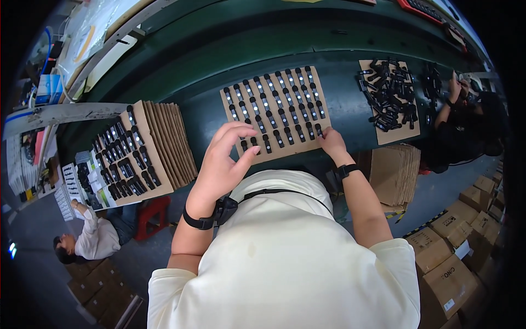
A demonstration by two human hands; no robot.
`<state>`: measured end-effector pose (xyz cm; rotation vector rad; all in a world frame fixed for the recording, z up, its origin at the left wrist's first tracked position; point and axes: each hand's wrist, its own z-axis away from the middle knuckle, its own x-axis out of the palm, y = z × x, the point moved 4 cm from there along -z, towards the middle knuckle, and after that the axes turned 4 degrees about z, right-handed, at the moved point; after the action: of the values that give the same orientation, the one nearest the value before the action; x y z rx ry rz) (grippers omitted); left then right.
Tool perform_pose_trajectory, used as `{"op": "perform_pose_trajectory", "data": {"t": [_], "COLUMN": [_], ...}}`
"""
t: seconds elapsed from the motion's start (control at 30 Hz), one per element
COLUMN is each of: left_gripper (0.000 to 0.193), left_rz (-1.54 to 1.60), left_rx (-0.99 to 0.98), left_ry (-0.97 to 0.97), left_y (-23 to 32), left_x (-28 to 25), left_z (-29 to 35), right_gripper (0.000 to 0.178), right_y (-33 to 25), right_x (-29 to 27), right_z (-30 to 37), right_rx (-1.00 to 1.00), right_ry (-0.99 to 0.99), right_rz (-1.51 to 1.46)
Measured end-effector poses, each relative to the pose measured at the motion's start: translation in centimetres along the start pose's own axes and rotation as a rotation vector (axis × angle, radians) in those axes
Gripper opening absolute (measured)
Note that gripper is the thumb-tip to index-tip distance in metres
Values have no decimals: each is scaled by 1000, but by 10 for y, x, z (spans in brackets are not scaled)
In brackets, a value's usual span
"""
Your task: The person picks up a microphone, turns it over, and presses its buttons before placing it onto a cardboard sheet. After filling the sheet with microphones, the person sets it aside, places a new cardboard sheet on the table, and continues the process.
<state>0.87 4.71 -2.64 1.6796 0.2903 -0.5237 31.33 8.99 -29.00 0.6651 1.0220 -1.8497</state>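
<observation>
On the dark green bench before me lies a brown cardboard sheet (290, 149) holding rows of small black devices (282, 116). Each has a rounded dark top, and many show a white dot, like little clip-on microphones. My left hand (223, 159) hovers over the sheet's near left corner with thumb and fingers apart, nothing between them. At the near right corner, the fingertips of my right hand (333, 143) pinch the end black device (319, 130) of the nearest row. Its lower part is partly hidden by those fingers.
Left stands a stack of cardboard sheets (172, 142) with more devices on its front one. A cardboard sheet (385, 136) on the right bears a heap of black devices (389, 93). Co-workers sit at both sides. Cartons (449, 279) fill the lower right.
</observation>
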Motion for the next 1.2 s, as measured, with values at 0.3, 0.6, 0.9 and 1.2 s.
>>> {"op": "perform_pose_trajectory", "data": {"t": [0.3, 0.6, 0.9, 1.2], "left_gripper": [26, 25, 24, 23], "left_rz": [-5, 16, 29, -64], "left_rx": [-26, -51, -124, -300], "left_ry": [-12, -13, 59, 181], "left_y": [-3, -3, -3, -8], "left_x": [5, 25, 41, 39], "left_z": [-8, -32, -61, -66], "right_gripper": [26, 26, 27, 32], "right_y": [-3, 8, -11, -70], "right_x": [1, -18, -142, -180], "right_z": [-12, -27, -140, -289], "right_rx": [-32, -112, -386, -444], "right_ry": [15, 23, 305, 472], "right_rz": [25, 5, -10, 158]}}
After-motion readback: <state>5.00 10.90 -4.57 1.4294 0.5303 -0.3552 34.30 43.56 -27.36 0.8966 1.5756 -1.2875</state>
